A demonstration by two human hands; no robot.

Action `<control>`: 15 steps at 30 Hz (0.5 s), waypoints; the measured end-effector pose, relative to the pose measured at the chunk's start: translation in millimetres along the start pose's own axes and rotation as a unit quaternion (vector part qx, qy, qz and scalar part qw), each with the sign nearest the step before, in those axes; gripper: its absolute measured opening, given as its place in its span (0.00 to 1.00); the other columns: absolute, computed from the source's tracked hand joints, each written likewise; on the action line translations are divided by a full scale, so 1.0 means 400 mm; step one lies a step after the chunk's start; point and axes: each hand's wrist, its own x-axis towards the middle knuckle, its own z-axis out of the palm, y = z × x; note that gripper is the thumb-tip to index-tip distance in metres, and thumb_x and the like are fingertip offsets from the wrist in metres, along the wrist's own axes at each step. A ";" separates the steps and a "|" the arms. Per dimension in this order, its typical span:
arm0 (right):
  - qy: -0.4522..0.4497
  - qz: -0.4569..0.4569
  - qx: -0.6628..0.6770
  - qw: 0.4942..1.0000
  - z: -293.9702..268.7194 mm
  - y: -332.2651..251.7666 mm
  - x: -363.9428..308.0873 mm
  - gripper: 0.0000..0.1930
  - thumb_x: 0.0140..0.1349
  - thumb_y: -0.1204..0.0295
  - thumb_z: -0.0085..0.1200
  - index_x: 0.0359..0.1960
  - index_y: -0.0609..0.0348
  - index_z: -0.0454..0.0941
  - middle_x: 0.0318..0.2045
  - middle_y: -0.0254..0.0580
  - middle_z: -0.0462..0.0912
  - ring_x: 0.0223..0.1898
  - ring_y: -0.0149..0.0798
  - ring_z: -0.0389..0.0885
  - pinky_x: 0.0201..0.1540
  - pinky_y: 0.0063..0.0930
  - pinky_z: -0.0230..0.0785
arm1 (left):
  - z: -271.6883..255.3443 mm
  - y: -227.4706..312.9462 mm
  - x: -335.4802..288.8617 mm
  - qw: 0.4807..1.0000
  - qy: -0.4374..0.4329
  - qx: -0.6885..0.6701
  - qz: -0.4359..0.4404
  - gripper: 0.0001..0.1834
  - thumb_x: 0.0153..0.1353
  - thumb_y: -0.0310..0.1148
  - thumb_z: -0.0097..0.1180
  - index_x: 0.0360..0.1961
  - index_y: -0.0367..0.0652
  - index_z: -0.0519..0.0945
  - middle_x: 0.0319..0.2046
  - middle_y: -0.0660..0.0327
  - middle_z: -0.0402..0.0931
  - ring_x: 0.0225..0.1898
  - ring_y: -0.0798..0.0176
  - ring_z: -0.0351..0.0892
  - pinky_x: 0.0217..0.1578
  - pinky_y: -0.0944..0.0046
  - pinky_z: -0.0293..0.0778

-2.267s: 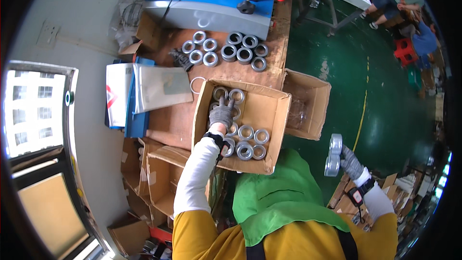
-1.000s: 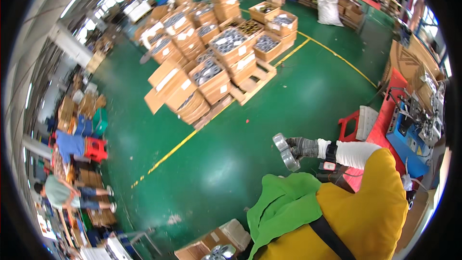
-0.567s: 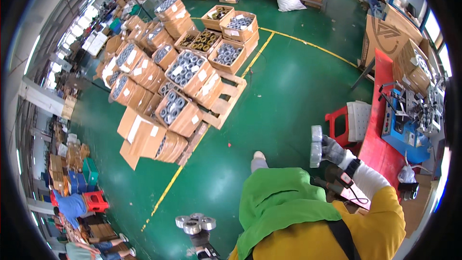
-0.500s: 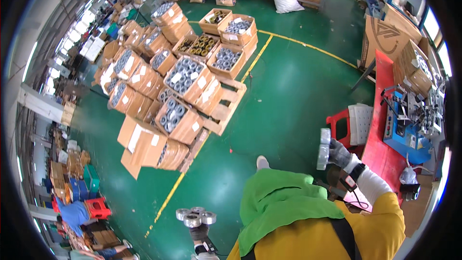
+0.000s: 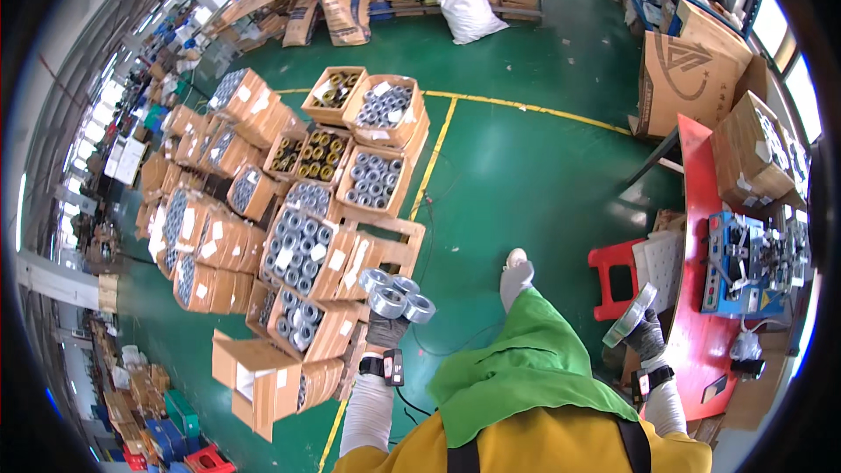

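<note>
Four metal rings are being held in a bunched ring cluster [image 5: 386, 309] by the gloved left hand [image 5: 385, 333], just beyond its knuckles; the fingers are being partly hidden, but they appear to be closed on the metal. A ring pair [image 5: 624, 326] is being gripped by the right hand [image 5: 646, 338], with the gloved fingers being kept curled behind it. The long axis of this pair is being slanted from near left to far right, and the rings are being set on the left side of the hand, away from the red tabletop [image 5: 701, 333].

The tabletop is being seen directly to the right of the right hand, which is being placed much nearer to it than the left. Whether the two are being brought level in height cannot be told. A blue machine [image 5: 734, 267] is being supported farther along the tabletop, and a red stool [image 5: 611, 256] is being seen just beyond the ring pair, slightly left.

The stacked cartons [image 5: 331, 280] are being overlapped in view by the left hand's side; there, the left hand is being positioned nearer.
</note>
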 end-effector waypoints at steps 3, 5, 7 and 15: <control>-0.051 -0.047 -0.025 0.997 0.120 -0.061 0.088 0.17 0.49 0.81 0.52 0.40 0.48 0.68 0.27 0.32 0.72 0.29 0.37 0.73 0.32 0.37 0.75 | 0.096 0.013 0.178 0.998 0.031 0.055 0.004 0.17 0.56 0.44 0.48 0.43 0.46 0.67 0.42 0.60 0.68 0.45 0.57 0.68 0.47 0.52 0.67; -0.040 -0.058 -0.095 0.993 0.244 -0.140 0.202 0.11 0.54 0.74 0.49 0.39 0.47 0.68 0.27 0.32 0.72 0.30 0.37 0.73 0.36 0.38 0.73 | 0.151 0.036 0.285 0.997 -0.057 -0.040 -0.016 0.17 0.56 0.43 0.49 0.42 0.46 0.67 0.40 0.59 0.69 0.44 0.56 0.68 0.46 0.52 0.68; -0.113 -0.037 -0.084 0.989 0.334 -0.212 0.337 0.09 0.58 0.62 0.42 0.38 0.49 0.68 0.28 0.33 0.73 0.33 0.39 0.73 0.42 0.40 0.69 | 0.208 0.068 0.358 0.999 0.028 0.025 0.029 0.17 0.58 0.44 0.45 0.43 0.45 0.67 0.41 0.59 0.68 0.45 0.55 0.68 0.49 0.49 0.65; -0.137 -0.058 -0.183 0.972 0.781 -0.418 0.828 0.22 0.51 0.84 0.49 0.48 0.52 0.65 0.36 0.37 0.74 0.34 0.38 0.76 0.33 0.33 0.75 | 0.237 0.200 0.691 0.989 0.132 -0.040 0.051 0.17 0.59 0.45 0.42 0.45 0.46 0.68 0.43 0.58 0.70 0.47 0.55 0.68 0.50 0.47 0.64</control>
